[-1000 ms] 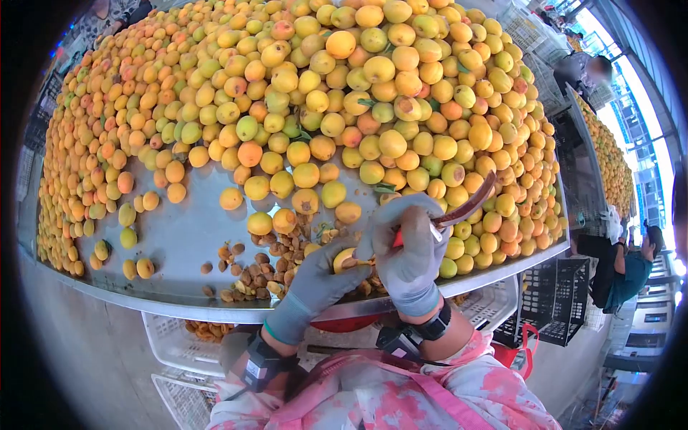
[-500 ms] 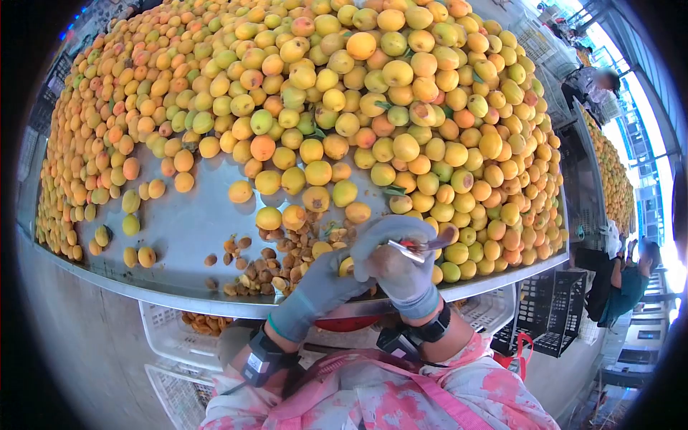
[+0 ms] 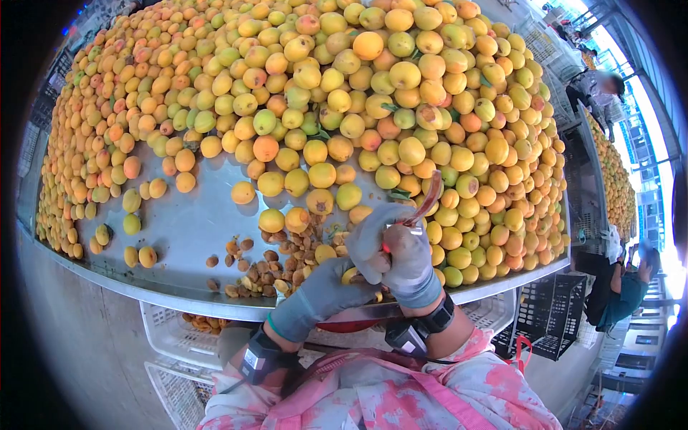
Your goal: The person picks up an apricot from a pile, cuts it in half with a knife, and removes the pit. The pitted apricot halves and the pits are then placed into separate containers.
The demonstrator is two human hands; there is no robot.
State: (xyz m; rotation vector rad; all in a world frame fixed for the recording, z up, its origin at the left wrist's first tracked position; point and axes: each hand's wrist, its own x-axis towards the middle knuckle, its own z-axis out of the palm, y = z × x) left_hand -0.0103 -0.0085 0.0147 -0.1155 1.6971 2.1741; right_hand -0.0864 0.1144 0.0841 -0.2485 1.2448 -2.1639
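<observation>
My left hand [image 3: 328, 290], in a grey glove, is closed on an apricot [image 3: 350, 276], of which only a yellow edge shows between the fingers. Against it, my gloved right hand [image 3: 401, 261] is closed around a small tool [image 3: 431, 198] with a curved reddish-brown handle pointing up and a shiny metal part at the fist. The tool's working end is hidden. Just left of the hands lie brown apricot pits [image 3: 266, 272] in a loose heap on the metal table [image 3: 208, 204]. Behind the hands rises a large pile of whole apricots [image 3: 401, 75].
The table's raised metal rim [image 3: 208, 307] runs in front of me. Below it stand a white crate [image 3: 161, 333] and black crates [image 3: 552, 312]. Two people, one in a dark green top [image 3: 620, 301], are at the right near another fruit-covered table [image 3: 609, 168].
The tool's handle has swung from pointing right to pointing upward as my right hand turned. My left hand has shifted slightly right and down, still against the right hand.
</observation>
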